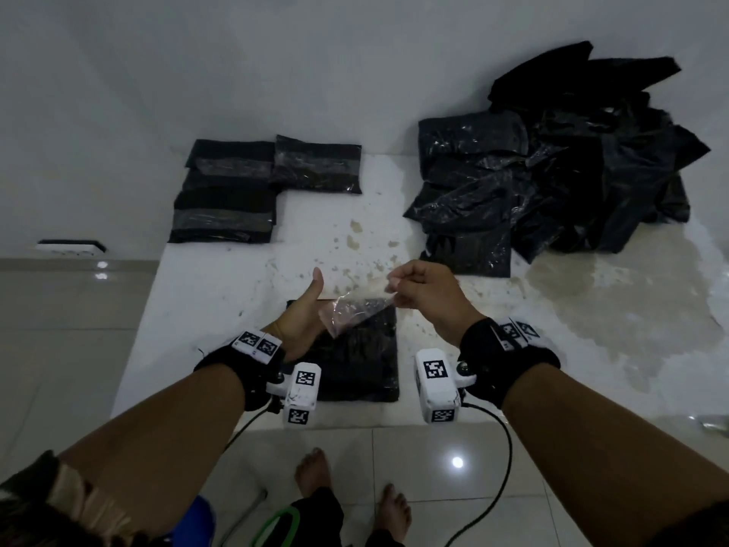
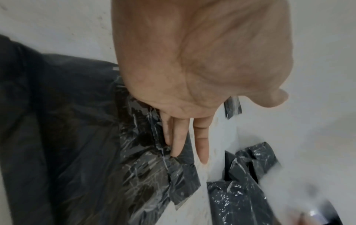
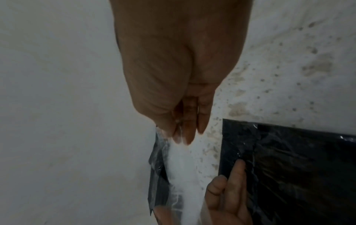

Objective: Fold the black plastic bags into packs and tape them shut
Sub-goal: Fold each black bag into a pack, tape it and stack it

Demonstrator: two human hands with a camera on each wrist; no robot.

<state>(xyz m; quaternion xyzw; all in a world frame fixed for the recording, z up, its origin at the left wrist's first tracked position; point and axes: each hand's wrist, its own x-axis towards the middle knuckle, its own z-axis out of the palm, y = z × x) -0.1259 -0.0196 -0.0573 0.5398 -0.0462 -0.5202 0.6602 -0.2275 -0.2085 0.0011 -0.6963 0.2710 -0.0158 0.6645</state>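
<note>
While the right hand [image 1: 424, 296] pinches one end of a clear tape strip [image 1: 355, 311] up off the worktop [image 1: 236, 309], the left hand [image 1: 301, 321] sits flat on the folded pack [image 1: 355, 361] with its thumb sticking up — fingers [image 2: 201, 146] straight, not curled round anything, resting on the tape and the black plastic. Right fingers [image 3: 189, 130] are clamped on the tape end, and the strip runs slack down to the pack's far edge. That pack lies at the near edge, right between the two wrists. Back left there's a stack of taped packs [image 1: 236, 191], all with a shiny tape band across them. Back right — a messy heap of loose bags [image 1: 572, 171], well apart from the stack. Worktop is white with brownish stains in the middle.
</note>
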